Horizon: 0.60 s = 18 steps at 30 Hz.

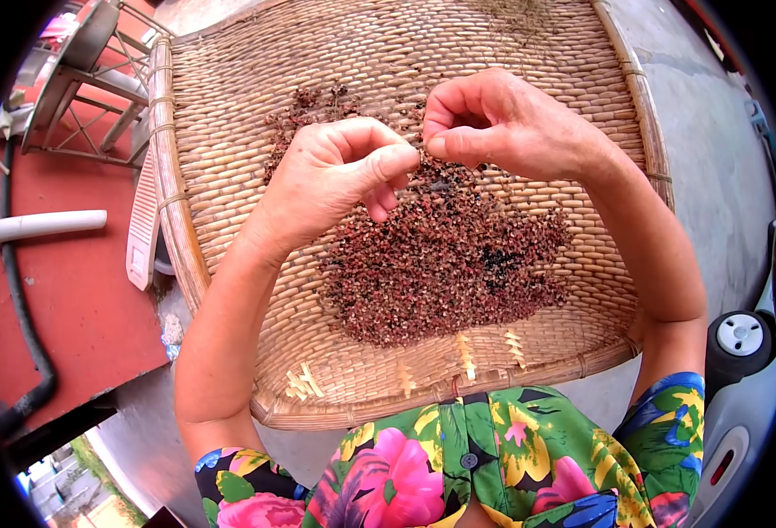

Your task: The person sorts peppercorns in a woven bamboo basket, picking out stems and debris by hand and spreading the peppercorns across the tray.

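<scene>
My left hand [340, 172] and my right hand [516, 123] meet fingertip to fingertip above a wide woven tray [230, 132]. Thumb and forefinger are pinched together on each; whatever lies between them is too small to make out. Below them spreads a pile of dried reddish-brown husks [423, 282], which look like Sichuan peppercorns, with black seeds [502, 268] mixed in. A smaller clump of darker husks and stems [313, 106] lies on the weave beyond my left hand, partly covered by it.
Thin dry stems [520, 18] lie at the tray's far end. Left of it are a red surface [80, 290], a white pipe [40, 229], a black hose [23, 308] and a metal frame stand [89, 97]. A grey wheeled object [740, 334] stands at the right.
</scene>
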Tool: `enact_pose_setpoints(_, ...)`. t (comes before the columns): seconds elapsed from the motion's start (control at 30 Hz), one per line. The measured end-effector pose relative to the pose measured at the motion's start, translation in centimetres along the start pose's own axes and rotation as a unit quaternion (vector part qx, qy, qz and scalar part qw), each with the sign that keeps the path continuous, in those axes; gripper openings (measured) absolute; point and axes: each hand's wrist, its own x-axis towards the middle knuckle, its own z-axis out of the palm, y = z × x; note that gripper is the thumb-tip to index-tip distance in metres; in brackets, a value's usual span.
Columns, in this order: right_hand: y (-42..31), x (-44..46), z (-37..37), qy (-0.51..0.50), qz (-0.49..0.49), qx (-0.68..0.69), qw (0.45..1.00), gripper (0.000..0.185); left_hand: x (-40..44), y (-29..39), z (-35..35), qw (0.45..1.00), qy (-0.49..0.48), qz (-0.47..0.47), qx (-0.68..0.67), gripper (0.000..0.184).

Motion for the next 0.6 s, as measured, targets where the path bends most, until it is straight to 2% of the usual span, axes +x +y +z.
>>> enact_pose_setpoints(0.1,-0.1,-0.1,0.0,-0.01,-0.004,-0.012,1.0,0.016,-0.4,0.6,-0.4,0.996,-0.045,-0.035,0.066,0.02)
enact_pose_setpoints(0.17,-0.5,-0.1,0.0,-0.019,0.002,-0.009,1.0,0.016,-0.5,0.9,-0.4,0.995,-0.053,-0.069,0.044,0.019)
enact_pose_setpoints(0.23,-1.1,-0.2,-0.1,-0.065,0.041,-0.007,0.997,0.016,-0.5,0.7,-0.5,0.99,-0.095,-0.086,-0.059,0.021)
enact_pose_setpoints(0.37,-0.4,-0.1,-0.4,-0.037,0.043,0.012,0.998,0.017,-0.5,0.5,-1.2,0.993,-0.082,-0.082,-0.03,0.023)
enact_pose_setpoints(0.43,-0.7,-0.1,-0.5,-0.017,0.053,0.02,0.998,0.016,-0.4,0.6,-1.5,0.989,-0.088,-0.117,-0.02,0.024)
enact_pose_setpoints(0.6,-0.3,0.2,0.3,0.011,0.022,-0.012,1.0,0.017,0.3,-0.6,0.6,0.992,-0.002,-0.083,-0.099,0.028)
